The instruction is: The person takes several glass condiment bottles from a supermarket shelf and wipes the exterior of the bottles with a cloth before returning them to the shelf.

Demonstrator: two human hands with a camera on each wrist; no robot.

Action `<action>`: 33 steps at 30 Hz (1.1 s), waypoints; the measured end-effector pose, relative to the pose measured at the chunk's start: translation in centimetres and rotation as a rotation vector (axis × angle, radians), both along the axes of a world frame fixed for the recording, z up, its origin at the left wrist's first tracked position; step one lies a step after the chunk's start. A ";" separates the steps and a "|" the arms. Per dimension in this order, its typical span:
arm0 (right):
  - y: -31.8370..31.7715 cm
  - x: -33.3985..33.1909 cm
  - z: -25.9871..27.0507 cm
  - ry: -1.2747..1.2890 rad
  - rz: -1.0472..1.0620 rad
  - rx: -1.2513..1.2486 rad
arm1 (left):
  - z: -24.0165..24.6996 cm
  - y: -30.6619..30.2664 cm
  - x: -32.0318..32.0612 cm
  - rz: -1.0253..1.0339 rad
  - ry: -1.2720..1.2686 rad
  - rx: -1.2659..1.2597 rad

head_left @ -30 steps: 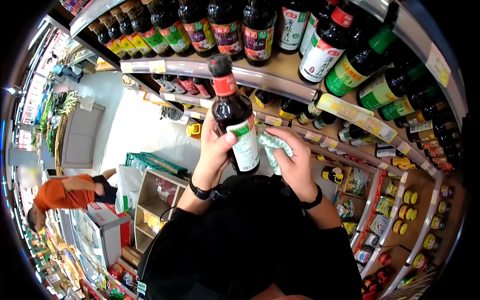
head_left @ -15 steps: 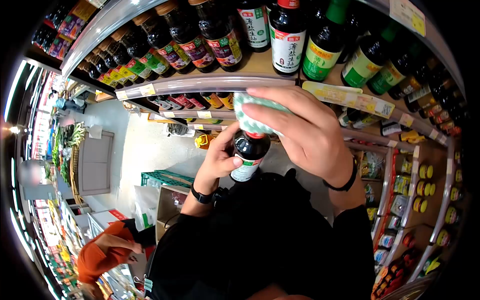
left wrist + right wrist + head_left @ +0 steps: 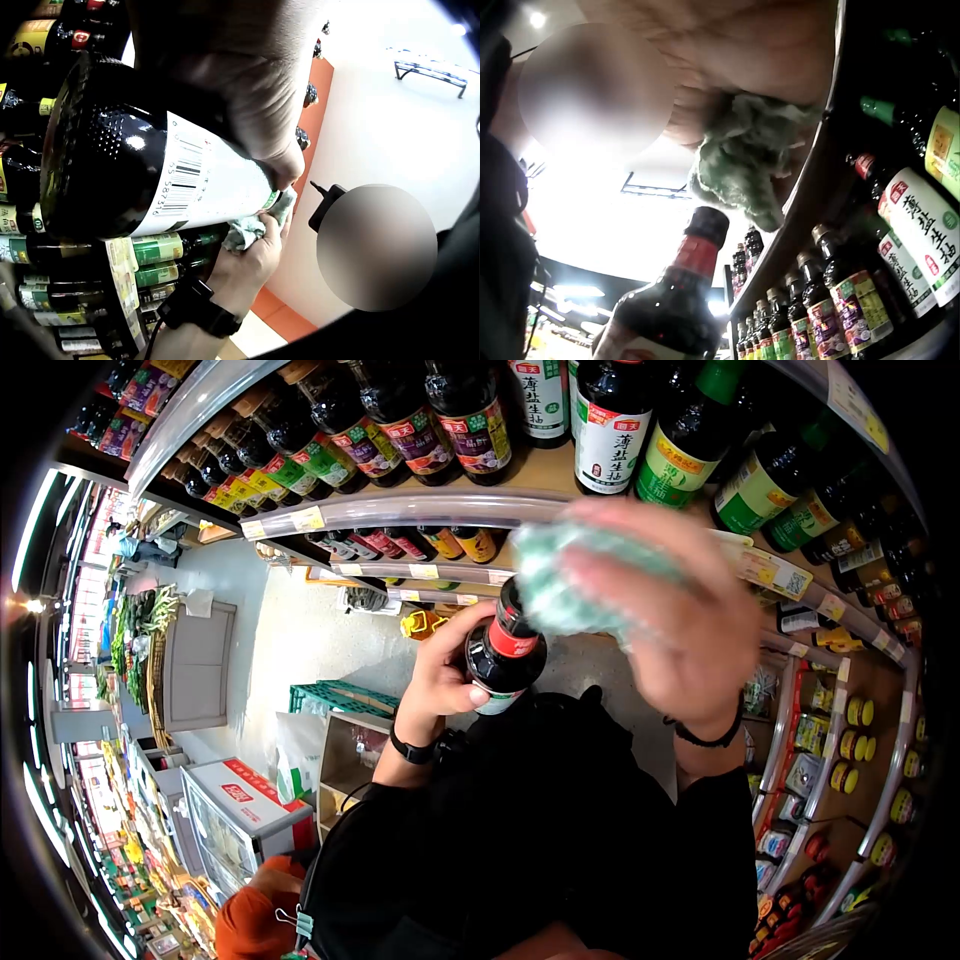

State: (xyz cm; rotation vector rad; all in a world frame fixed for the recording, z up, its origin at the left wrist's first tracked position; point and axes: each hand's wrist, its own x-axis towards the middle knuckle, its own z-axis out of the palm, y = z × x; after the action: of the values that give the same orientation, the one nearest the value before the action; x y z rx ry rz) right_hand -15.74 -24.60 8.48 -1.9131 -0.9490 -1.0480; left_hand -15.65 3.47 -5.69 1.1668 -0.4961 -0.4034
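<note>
My left hand point(image 3: 440, 672) grips a dark sauce bottle point(image 3: 503, 668) round its body, in front of my chest. The bottle has a black cap and a red neck band; the left wrist view shows its base and a white label point(image 3: 202, 176) with a barcode. Beside the cap, my right hand point(image 3: 690, 625) holds a bunched green-and-white cloth point(image 3: 570, 585), both blurred in the head view. In the right wrist view the cloth point(image 3: 739, 169) hangs from the palm, just above the bottle's black cap point(image 3: 707, 223).
A shelf point(image 3: 400, 508) of dark sauce bottles runs across the front, its edge carrying price tags. Lower shelves hold jars point(image 3: 848, 748) at the right. Left of me are a green crate point(image 3: 340, 698), a wooden bin and a person in orange point(image 3: 250, 925).
My right hand raised the cloth from beside the bottle's body onto its cap, then shifted it right, baring the cap. My left hand keeps hold of the bottle. The person in orange moved lower in view.
</note>
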 end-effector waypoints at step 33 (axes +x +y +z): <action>2.3 0.5 -11.2 0.961 0.104 0.257 | 6.7 -8.3 9.8 -0.046 -0.237 -0.255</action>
State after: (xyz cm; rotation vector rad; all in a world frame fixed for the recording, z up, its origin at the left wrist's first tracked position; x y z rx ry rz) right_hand -15.21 -22.26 -2.76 -1.7986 -0.3242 -0.0970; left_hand -5.86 -4.80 0.99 0.9608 -0.7591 -0.2333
